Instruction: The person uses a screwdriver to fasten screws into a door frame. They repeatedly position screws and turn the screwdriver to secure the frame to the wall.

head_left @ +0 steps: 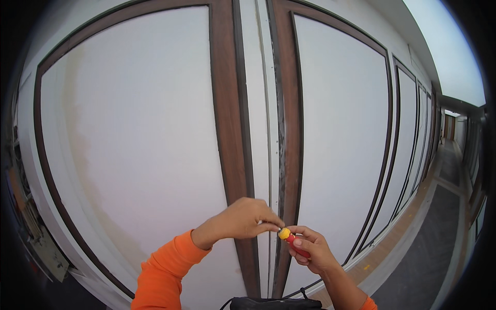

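Here the small screwdriver (293, 238), red in the grip with a yellow collar, sits just right of the dark seam strip (281, 129) that runs up between the two brown-framed wall panels. Its long axis slants from lower right, inside the palm, up and left toward the strip, yellow end foremost. The right hand (310, 250) is closed around the red grip, so the tool is wholly on that side. The left hand (248, 218) comes in from left of the strip, its fingertips pinched together at the yellow end; whether they hold a small bit or screw there is too small to tell. Both hands meet almost touching, low on the strip. The strip's frame edges (227, 129) stand close on either side. Right of the strip a corridor floor (439, 217) runs away, leaving open room; a dark bag (274, 304) sits below the hands.
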Action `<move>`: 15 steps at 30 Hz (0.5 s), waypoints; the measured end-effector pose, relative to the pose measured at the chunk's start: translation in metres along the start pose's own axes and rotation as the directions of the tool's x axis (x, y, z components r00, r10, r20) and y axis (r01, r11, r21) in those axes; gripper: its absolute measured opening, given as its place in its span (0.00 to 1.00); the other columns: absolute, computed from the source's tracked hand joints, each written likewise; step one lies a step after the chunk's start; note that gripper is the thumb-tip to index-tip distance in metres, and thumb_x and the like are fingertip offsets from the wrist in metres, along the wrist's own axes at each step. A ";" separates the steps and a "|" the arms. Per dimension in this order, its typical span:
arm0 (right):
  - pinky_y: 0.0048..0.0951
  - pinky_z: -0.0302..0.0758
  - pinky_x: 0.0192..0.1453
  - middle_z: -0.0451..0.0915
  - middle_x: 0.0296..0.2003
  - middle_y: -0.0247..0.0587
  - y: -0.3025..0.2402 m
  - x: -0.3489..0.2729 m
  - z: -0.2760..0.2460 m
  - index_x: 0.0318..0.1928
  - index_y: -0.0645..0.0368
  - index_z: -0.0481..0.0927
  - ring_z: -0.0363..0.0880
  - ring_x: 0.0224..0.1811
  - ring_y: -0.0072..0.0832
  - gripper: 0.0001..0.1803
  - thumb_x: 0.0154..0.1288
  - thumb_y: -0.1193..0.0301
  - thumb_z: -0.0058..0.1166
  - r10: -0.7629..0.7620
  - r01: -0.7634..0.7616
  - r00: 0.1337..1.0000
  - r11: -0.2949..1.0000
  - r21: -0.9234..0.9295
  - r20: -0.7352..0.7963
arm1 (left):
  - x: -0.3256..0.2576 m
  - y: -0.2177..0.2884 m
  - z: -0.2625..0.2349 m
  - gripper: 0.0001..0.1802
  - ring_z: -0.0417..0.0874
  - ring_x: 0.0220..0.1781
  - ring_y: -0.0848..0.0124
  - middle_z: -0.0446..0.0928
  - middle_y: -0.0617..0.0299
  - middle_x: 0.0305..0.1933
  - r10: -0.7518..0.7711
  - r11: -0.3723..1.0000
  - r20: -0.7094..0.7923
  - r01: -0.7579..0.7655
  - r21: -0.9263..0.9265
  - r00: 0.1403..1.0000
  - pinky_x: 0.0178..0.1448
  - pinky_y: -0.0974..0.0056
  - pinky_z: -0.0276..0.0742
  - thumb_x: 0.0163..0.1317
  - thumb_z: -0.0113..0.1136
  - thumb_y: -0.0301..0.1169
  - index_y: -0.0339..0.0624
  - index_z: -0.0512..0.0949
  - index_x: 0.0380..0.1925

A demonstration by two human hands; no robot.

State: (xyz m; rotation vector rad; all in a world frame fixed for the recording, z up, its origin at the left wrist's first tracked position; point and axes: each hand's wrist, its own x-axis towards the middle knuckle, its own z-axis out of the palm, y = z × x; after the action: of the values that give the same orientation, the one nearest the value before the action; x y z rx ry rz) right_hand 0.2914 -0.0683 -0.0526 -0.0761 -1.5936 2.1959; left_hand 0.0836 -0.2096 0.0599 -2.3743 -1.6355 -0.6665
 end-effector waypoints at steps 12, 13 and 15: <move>0.22 0.78 0.45 0.83 0.38 0.35 0.008 0.019 0.022 0.63 0.63 0.79 0.79 0.37 0.19 0.22 0.71 0.74 0.66 -0.699 0.417 0.707 0.533 -0.736 -0.107 | 0.024 -0.055 0.074 0.17 0.87 0.37 0.72 0.85 0.57 0.40 -0.486 0.133 -0.141 -0.086 -0.987 0.863 0.45 0.65 0.86 0.78 0.60 0.41 0.35 0.85 0.47; 0.24 0.79 0.47 0.83 0.38 0.34 0.007 0.023 0.022 0.62 0.64 0.80 0.80 0.38 0.20 0.22 0.71 0.74 0.66 -0.773 0.404 0.634 0.372 -0.836 -0.038 | 0.029 -0.062 0.084 0.17 0.86 0.38 0.72 0.85 0.57 0.40 -0.476 0.093 -0.129 -0.095 -0.991 0.870 0.46 0.64 0.86 0.79 0.60 0.41 0.36 0.84 0.47; 0.26 0.79 0.47 0.85 0.39 0.39 0.003 0.036 0.022 0.59 0.66 0.81 0.81 0.38 0.24 0.20 0.70 0.73 0.66 -0.546 0.309 0.773 0.769 -0.560 -0.323 | 0.043 -0.079 0.094 0.19 0.85 0.42 0.71 0.84 0.59 0.42 -0.445 0.016 -0.126 -0.133 -0.991 0.887 0.48 0.63 0.84 0.81 0.56 0.43 0.37 0.83 0.49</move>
State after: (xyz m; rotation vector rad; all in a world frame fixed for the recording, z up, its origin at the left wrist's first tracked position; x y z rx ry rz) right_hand 0.2519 -0.0751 -0.0404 -0.3200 -1.6153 1.2551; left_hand 0.0481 -0.1072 -0.0112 -2.1566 -1.2675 -3.0802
